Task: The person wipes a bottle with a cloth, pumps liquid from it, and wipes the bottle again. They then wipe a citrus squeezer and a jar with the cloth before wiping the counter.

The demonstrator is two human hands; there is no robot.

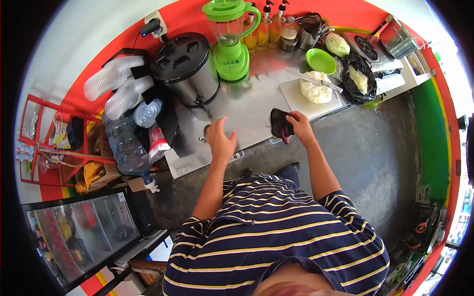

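Observation:
My left hand [221, 141] is over the steel counter [247, 106], its thumb and fingers apart and nothing held in them. Just beyond its fingers, partly hidden by them, shows a small round metal piece [204, 132]. A black flat item [280, 123] with a reddish lower edge hangs from my right hand [300, 127], pinched between thumb and fingers at the counter's front edge. What kind of thing it is I cannot tell. To the right of it, a cut cabbage [316, 89] rests on a white cutting board [291, 93], with a knife [316, 80] lying across the cabbage.
A green blender [230, 56] stands beside a steel pot with a black lid [181, 54]. Farther right are a green bowl [321, 61], a whole cabbage [337, 45] and a black bag of shredded cabbage [359, 79]. Stacked plastic cups [113, 76] and a water jug [126, 148] are at left.

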